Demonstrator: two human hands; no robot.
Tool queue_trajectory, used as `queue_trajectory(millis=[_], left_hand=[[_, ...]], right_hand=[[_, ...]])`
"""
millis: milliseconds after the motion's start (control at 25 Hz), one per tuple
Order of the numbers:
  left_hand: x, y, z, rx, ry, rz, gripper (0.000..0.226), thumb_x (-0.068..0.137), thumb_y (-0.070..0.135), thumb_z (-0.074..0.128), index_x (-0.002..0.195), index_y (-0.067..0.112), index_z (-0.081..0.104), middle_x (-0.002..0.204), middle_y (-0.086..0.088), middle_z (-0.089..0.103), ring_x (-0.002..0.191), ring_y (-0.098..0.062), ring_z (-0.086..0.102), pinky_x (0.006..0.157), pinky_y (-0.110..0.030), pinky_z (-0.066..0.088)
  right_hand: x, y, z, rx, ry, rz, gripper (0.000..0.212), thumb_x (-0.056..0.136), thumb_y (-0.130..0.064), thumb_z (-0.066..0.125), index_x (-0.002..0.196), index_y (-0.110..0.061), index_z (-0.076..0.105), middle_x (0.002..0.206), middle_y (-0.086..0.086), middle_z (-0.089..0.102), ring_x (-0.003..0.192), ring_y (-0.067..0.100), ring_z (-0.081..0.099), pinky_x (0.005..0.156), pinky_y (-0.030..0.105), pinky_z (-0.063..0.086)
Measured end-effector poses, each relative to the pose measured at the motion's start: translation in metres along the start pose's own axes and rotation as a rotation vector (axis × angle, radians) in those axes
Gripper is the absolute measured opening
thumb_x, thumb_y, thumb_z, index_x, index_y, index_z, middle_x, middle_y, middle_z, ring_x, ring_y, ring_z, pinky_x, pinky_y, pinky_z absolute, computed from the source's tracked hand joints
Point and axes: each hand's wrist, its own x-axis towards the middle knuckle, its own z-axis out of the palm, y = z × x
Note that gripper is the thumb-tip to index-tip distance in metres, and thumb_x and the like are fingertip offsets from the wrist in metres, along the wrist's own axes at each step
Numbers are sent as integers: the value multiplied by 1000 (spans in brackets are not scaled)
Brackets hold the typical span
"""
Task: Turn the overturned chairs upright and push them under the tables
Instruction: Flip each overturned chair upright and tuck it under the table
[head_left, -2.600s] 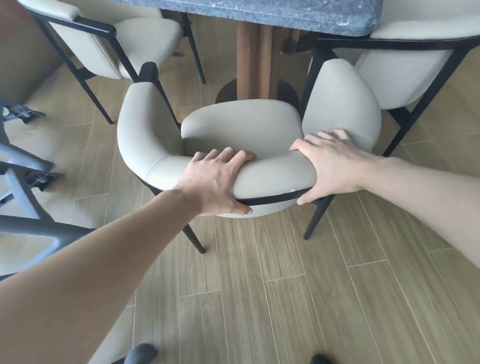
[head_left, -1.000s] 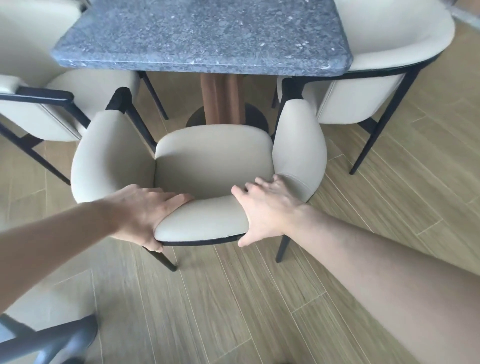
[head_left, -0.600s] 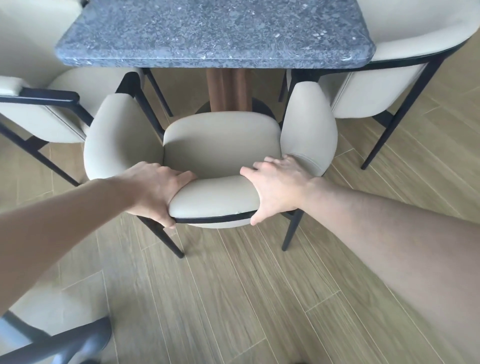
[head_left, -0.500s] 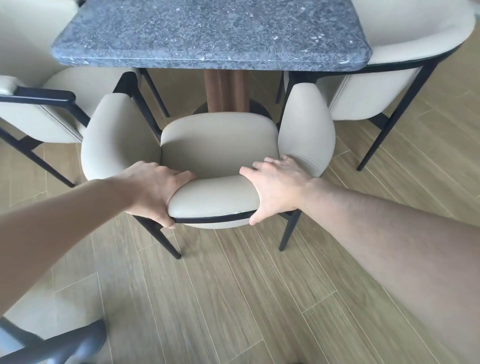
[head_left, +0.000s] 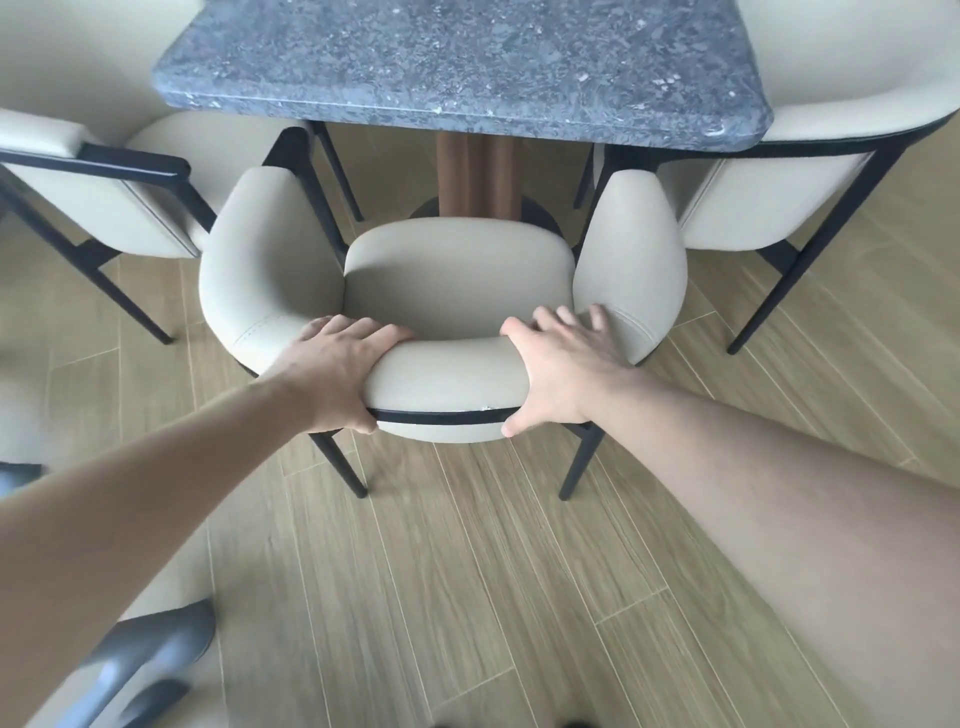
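You are looking at a wooden plank floor (head_left: 467, 597) bearing three upright cream chairs (head_left: 457, 270) and a stone-topped table (head_left: 467, 67).

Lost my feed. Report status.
Left hand grips chair backrest; right hand loosening. Chair upright, seat short of table. Path clear.
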Motion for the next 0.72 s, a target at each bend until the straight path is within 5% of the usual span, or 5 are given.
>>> queue_trajectory(millis=[200, 320, 400, 520, 720], left_hand=[[-40, 38, 7, -135, 74, -175, 101, 82, 30, 78, 161, 29, 15, 168, 3, 18, 157, -24, 7, 126, -41, 8], [-63, 62, -17, -766, 166, -282, 79, 89, 28, 75, 156, 24, 33, 160, 0, 39, 147, -20, 30, 114, -32, 30], [-85, 74, -41, -1079, 339, -363, 66, 94, 25, 70, 152, 27, 38, 150, 4, 49, 133, -10, 42, 102, -26, 35], [-121, 93, -76, -1236, 509, -443, 55, 97, 23, 67, 146, 32, 45, 145, 10, 54, 131, -7, 47, 103, -26, 38], [-193, 125, -144, -1410, 671, -510, 38, 100, 21, 63, 136, 30, 56, 138, 16, 58, 125, 1, 55, 74, -4, 47]], right_hand=[[-25, -21, 12, 148, 60, 190, 104, 69, -44, 82, 151, -30, 19, 162, 6, 17, 153, 25, 5, 123, 54, -1], [-43, -25, 5, 285, -9, 187, 91, 86, -21, 65, 158, -23, 9, 168, 4, 1, 155, 25, -6, 125, 46, 5], [-54, -23, -14, 485, -47, 170, 73, 90, -15, 55, 156, -17, 23, 167, 5, 14, 153, 23, 12, 120, 36, 21], [-74, -24, -52, 802, -17, 153, 51, 94, -20, 54, 145, -19, 47, 151, 2, 46, 128, 22, 52, 96, 28, 41], [-145, -55, -135, 1169, 119, -157, 36, 94, -25, 63, 130, -26, 62, 132, -9, 63, 109, -4, 61, 81, 1, 41]])
